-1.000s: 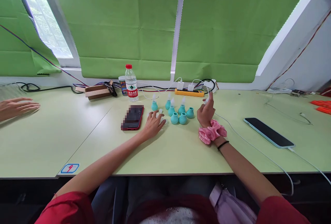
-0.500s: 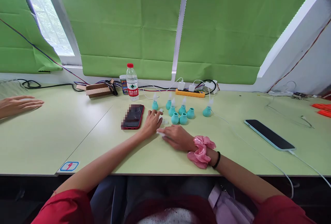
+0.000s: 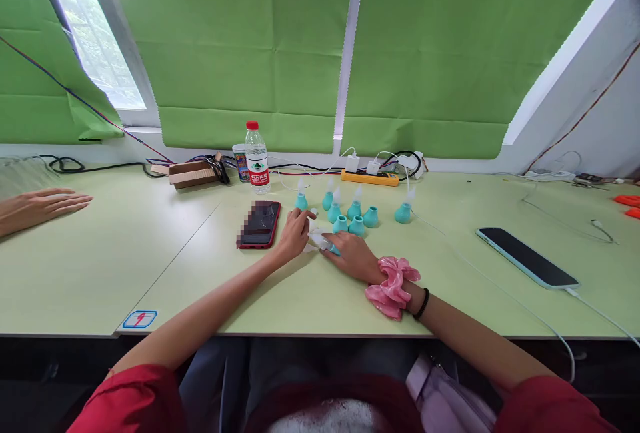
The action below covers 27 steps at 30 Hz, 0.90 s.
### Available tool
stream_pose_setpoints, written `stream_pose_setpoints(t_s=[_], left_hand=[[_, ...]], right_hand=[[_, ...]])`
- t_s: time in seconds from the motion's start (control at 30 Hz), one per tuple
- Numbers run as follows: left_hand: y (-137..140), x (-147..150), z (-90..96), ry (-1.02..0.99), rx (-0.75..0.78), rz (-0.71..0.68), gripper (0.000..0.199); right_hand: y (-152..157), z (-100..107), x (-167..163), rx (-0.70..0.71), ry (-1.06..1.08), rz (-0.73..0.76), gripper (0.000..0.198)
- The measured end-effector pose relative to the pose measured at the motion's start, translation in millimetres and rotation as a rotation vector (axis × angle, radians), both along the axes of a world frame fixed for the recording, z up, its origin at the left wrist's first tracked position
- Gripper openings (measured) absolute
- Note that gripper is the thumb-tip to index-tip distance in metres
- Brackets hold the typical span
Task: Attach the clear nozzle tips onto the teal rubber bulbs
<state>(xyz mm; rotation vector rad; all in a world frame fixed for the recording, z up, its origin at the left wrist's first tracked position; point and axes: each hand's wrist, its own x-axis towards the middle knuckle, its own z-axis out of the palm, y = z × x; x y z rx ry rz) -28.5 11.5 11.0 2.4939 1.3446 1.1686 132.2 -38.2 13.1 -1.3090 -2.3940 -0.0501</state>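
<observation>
My right hand (image 3: 354, 256) is closed around a small teal bulb (image 3: 335, 249), mostly hidden by the fingers. White translucent pieces (image 3: 318, 240) lie at its fingertips. Just left of them, my left hand (image 3: 294, 234) rests over the table with bent fingers, the index reaching forward; whether it pinches one of the white pieces is hidden. Beyond both hands stand several teal bulbs: some carry a clear pointed tip, like the bulb (image 3: 301, 202) at the left, and others have an open neck, like the bulb (image 3: 371, 217).
A red-cased phone (image 3: 261, 225) lies left of my left hand, with a water bottle (image 3: 258, 165) behind it. Another phone (image 3: 526, 257) is charging at the right. A power strip (image 3: 370, 178) and cardboard box (image 3: 193, 174) sit at the back. Another person's hand (image 3: 47, 208) rests far left.
My right hand has moved slightly forward and right, and the teal bulb in it now shows. The white tip near its fingers has turned forward. My left hand has shifted only a little.
</observation>
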Motion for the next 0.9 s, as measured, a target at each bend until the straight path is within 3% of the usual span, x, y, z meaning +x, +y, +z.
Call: stream_pose_setpoints(t_s=[0.17,0.33,0.53,0.7,0.9], left_hand=[[-10.2,-1.1,13.6,-0.118,0.049,-0.045,0.014],[-19.5,0.7,16.1,-0.034,-0.072,-0.268,0.026],[-24.3,7.8,13.1,-0.080,-0.221,-0.334,0.029],[-22.7,11.4,10.9,-0.247,-0.313,-0.366,0.029],[-18.0,11.1,11.4,-0.500,-0.575,-0.489,0.032]], right_hand=[[5.8,-1.2,1.2,-0.012,0.289,-0.118,0.024],[6.2,-1.5,0.8,-0.066,0.564,-0.062,0.017],[0.8,-0.7,0.5,-0.212,0.674,0.049,0.012],[-0.3,-0.4,1.4,-0.299,0.744,0.140,0.012],[1.4,-3.2,1.6,-0.400,0.858,0.144,0.017]])
